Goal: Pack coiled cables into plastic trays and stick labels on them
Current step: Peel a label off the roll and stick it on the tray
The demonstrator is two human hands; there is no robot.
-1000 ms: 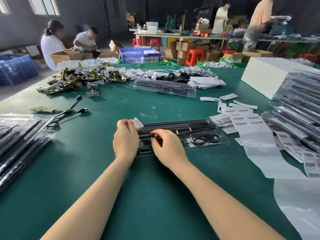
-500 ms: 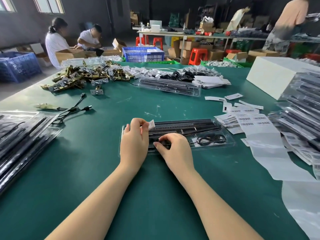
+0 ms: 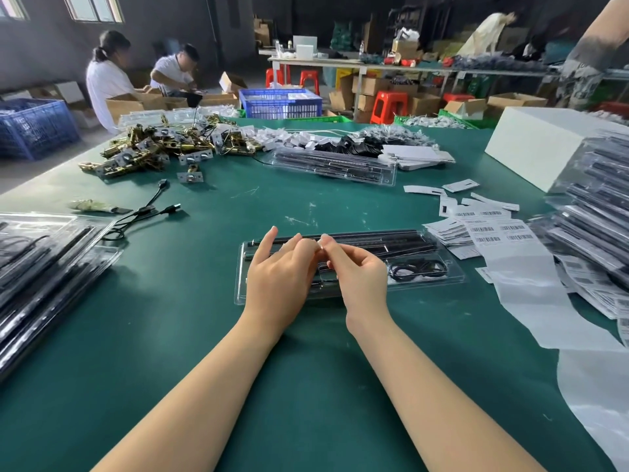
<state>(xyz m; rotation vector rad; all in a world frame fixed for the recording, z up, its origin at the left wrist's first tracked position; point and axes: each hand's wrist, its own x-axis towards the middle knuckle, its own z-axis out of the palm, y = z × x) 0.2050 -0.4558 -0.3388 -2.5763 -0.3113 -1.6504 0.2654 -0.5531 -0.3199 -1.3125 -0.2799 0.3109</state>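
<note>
I see both hands meet over the clear tray (image 3: 422,284); left hand (image 3: 279,277) and right hand (image 3: 360,277) pinch a small item, unclear what. Coiled cable (image 3: 417,269) right of them. Bare green table (image 3: 170,335) nearside; label sheets (image 3: 493,233) far right.

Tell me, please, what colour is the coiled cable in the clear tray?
Black; the coiled cable shows best in the head view.

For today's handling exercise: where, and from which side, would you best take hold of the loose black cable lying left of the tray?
Probably pinch the loose black cable at its straight middle run, coming from above: it lies flat on the green table, with plugs splayed at the far end.
</note>
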